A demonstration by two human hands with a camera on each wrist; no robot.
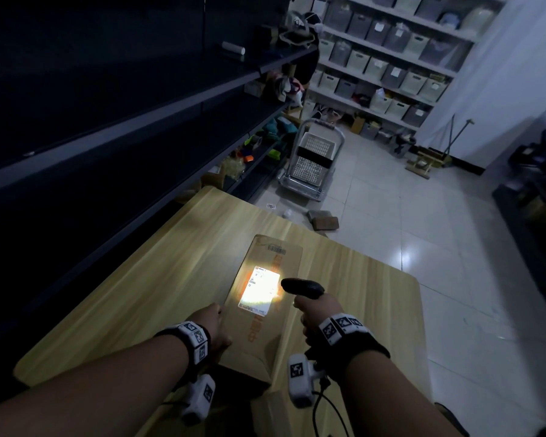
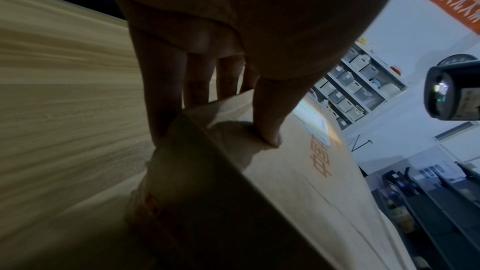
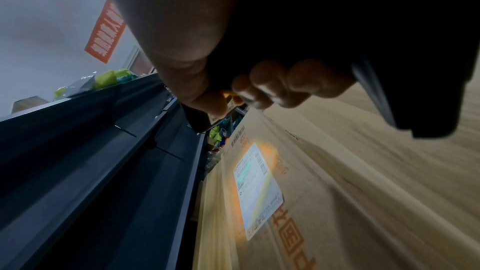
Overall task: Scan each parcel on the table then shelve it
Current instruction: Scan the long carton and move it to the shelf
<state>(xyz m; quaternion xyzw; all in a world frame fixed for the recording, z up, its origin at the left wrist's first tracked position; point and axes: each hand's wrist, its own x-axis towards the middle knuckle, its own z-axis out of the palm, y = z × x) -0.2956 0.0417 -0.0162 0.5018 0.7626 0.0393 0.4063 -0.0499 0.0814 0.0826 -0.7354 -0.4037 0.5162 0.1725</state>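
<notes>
Along the left runs a dark metal shelving unit (image 1: 133, 121), its near levels lost in shadow and coloured goods showing only at its far end. Just right of it stands the pale wood-grain desk (image 1: 145, 279), and on it lies the one parcel in view, a flat brown cardboard box printed with orange characters (image 1: 259, 339), long axis running near to far.

The left hand (image 1: 216, 329) has its grip on the parcel's near left edge: in the left wrist view the thumb (image 2: 270, 122) presses on the top face while the fingers (image 2: 166, 93) reach down the side, steadying the box against the desk. In the middle of the top face a white shipping label (image 1: 260, 287) glows under a bright patch of light.

To the right, the right hand (image 1: 316, 313) has its grip curled tight round the handle of a black handheld barcode scanner (image 1: 303, 287), whose nose points left at the label from just beside it.

The step in hand looks like the scan itself, with this parcel not yet shelved. The next move probably calls for getting a firmer hold on the box, lifting it and carrying it left to a free level of the shelving. One hand is taken up by the scanner, so the flat box may tip when raised by one edge.

Far right, white racks of grey and cream storage bins (image 1: 391, 58) line the back wall.
</notes>
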